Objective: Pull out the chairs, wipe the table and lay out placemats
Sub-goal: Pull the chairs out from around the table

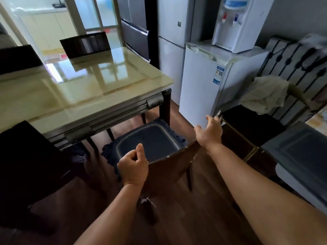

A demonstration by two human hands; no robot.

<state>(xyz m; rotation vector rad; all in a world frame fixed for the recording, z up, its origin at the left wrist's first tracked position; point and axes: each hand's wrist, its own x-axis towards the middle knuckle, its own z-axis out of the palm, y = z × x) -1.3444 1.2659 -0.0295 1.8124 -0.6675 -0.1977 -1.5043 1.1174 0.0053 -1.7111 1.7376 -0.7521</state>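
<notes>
A brown chair (169, 170) with a dark blue seat cushion (150, 140) stands at the near right corner of the glossy cream table (85, 89), its seat mostly out from under the tabletop. My left hand (132, 167) is curled round the left end of the backrest's top edge. My right hand (209, 131) grips the right end of the same edge. The backrest faces me and hides the back of the seat.
Other dark chairs stand at the table's near left (26, 156), far side (85, 44) and far left (17, 57). A small white fridge (200, 85) with a water dispenser (231, 23) is close behind the chair. A crumpled cream cloth (265, 94) lies on dark furniture to the right.
</notes>
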